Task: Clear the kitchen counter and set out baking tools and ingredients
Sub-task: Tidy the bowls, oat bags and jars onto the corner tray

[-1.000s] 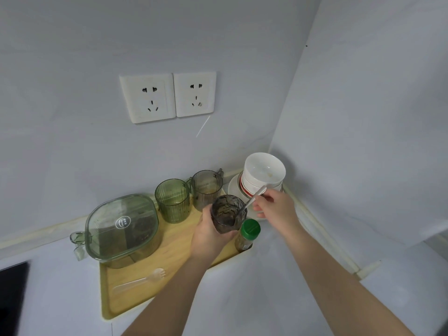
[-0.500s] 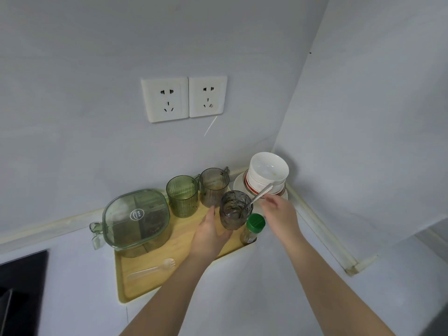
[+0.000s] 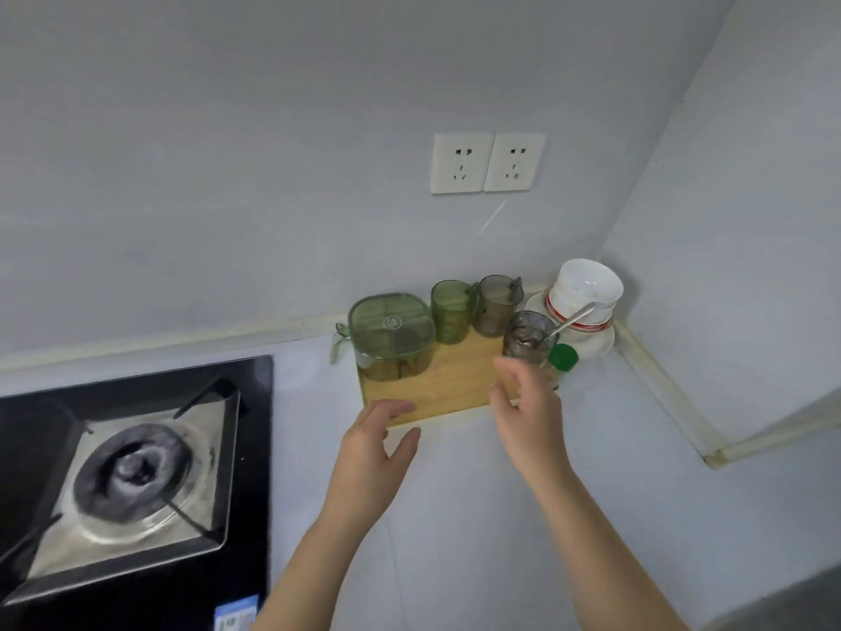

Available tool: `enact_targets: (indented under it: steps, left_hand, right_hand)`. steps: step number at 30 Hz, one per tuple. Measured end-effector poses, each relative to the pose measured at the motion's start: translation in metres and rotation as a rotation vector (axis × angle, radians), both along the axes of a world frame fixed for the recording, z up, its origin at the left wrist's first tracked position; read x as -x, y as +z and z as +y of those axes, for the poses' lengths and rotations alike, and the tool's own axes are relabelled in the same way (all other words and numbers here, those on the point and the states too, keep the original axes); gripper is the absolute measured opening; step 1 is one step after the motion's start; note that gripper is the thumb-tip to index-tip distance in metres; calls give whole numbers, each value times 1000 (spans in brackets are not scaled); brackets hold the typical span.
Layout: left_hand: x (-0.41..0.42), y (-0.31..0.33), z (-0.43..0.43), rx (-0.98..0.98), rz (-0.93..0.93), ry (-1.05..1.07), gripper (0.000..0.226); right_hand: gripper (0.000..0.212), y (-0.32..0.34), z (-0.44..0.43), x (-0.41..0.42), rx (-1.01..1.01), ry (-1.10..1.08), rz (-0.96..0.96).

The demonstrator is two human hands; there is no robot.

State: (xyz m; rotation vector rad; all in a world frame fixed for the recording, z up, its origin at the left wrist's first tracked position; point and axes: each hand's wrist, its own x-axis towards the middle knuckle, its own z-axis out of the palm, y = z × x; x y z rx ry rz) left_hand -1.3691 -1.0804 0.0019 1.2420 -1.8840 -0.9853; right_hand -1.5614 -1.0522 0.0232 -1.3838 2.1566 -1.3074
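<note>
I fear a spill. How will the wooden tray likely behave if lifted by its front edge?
The wooden tray looks stiff, so it should not sag. It is probably back-heavy: the lidded container and green cup stand along its far side. The grey cup with the leaning spoon may tip if it tilts.

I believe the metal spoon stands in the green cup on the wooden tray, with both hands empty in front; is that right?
Not quite: the head view shows the spoon standing in the smeared grey cup at the tray's right front corner, not the green cup. The left hand and right hand are indeed empty.
</note>
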Motion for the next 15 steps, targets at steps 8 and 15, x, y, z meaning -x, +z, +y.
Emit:
enact_targets:
  steps: [8, 15]
  left_hand:
    - [-165, 29, 100, -53, 103, 253, 25]
    - [-349, 39, 200, -26, 134, 472, 21]
  right_hand:
    - [16, 19, 70, -173, -33, 341, -142]
    - [17, 30, 140, -358, -63, 569, -178]
